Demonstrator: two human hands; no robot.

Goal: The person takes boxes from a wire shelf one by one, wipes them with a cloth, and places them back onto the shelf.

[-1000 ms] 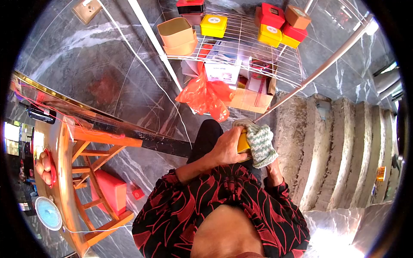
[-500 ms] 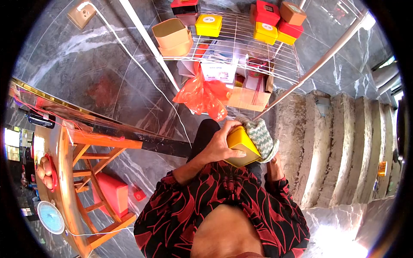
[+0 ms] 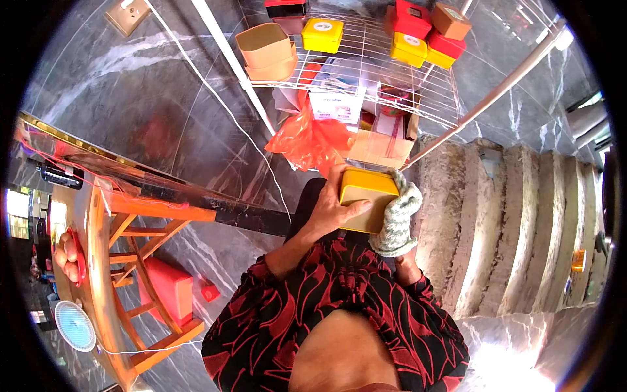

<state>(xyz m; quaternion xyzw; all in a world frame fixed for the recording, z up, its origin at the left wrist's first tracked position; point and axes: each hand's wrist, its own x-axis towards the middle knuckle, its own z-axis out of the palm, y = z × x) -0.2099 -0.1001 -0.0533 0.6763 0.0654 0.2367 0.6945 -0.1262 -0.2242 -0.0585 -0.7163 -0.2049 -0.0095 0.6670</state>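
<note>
A yellow box with a tan face turned up is held between both hands in front of my body. My left hand is bare and grips the box's left side, with the thumb lying across the tan face. A green-and-white knitted cloth or mitten covers my right hand, which presses against the right side of the box; its fingers are hidden by the knit.
Ahead stands a wire rack with yellow, red and tan boxes. A red plastic bag hangs at its lower shelf beside a cardboard box. Rough steps lie right, a wooden chair left.
The yellow box first showed little, then tilted, and now its tan face is turned up. The knit-covered hand has shifted down along its right side.
</note>
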